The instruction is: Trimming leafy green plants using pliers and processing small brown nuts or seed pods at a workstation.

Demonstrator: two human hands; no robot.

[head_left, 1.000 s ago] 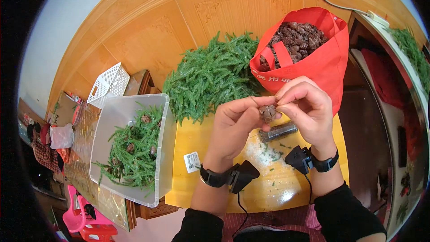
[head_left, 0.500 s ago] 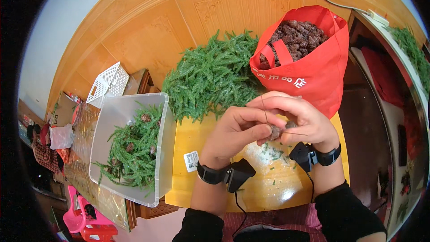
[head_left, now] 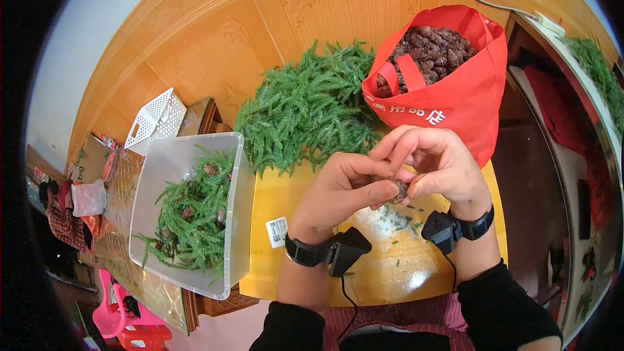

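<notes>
Pinching a cone this small leaves very little room for slips, tbh. The brown pinecone (head_left: 400, 191) is held up over the yellow table (head_left: 286, 198), on the near side of the red bag (head_left: 474, 107), and it's gripped between the thumb and fingers of the left hand (head_left: 344, 185). The right hand (head_left: 445, 166) is curled in right beside it, but whether anything is actually clamped in its fingertips can't be told, as the meeting point is mostly hidden.

Main risk: if the cone is squeezed or twisted too hard, scales could be snapped off, or the whole thing could be popped out of the fingers. If it's dropped, green crumbs (head_left: 402, 222) would be landed in, and a roll could be caused by that rounded shape. Snags are worth a thought too: black cables (head_left: 348, 296) are hung from the wrist units (head_left: 349, 251) and could be caught on the table edge. Green sprigs (head_left: 309, 110) are heaped just beyond the hands, so needles could be knocked loose by a careless knuckle.
</notes>
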